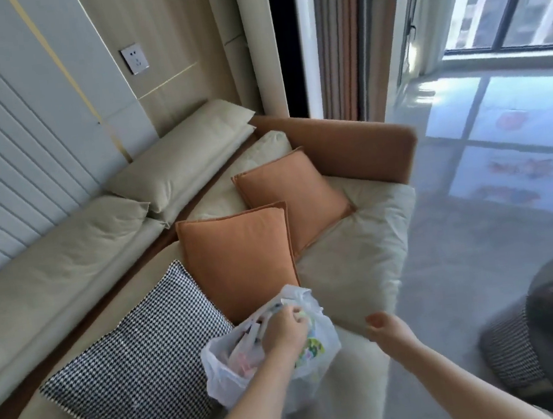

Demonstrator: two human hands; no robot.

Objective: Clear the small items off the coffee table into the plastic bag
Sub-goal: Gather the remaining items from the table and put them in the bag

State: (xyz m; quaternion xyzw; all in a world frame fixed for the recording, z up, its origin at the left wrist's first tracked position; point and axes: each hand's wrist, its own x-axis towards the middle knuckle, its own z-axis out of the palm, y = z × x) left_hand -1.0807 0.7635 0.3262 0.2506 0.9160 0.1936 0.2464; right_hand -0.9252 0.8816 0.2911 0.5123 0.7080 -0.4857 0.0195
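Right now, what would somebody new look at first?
Probably the plastic bag stuffed with colourful things, low in the middle, which the left hand grips by the top on the sofa seat. The right hand hangs beside it, holding nothing. Behind sit two orange cushions and a black-and-white checked one.

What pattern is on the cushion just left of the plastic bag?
Black-and-white houndstooth on the cushion, clearest in the head view, beside the plastic bag.

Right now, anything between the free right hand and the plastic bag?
Nothing visible. The right hand hovers just right of the plastic bag, with only bare sofa seat between them. The left hand already grips the bag's top.
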